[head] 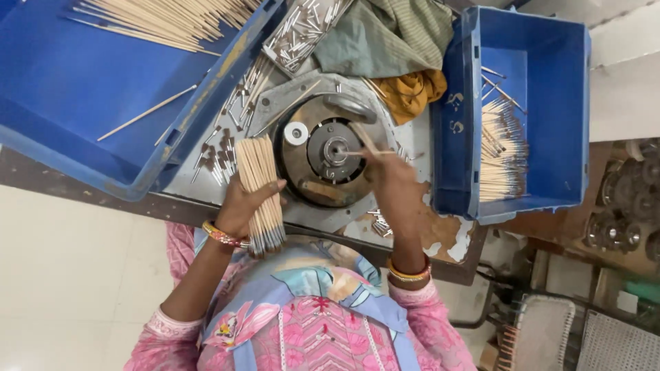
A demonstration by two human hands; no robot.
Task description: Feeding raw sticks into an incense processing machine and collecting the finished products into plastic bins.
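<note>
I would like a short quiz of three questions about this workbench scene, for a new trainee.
1. True or false: the left hand holds a bundle of wooden sticks.
2. Where does the right hand point its single stick? A) the round machine's centre B) the left blue bin
3. What fills the right blue bin?

Key: 1 true; 2 A; 3 finished sticks, lying side by side.

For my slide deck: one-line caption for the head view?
Left hand grips bundled sticks; right hand feeds one into a round machine.
</note>
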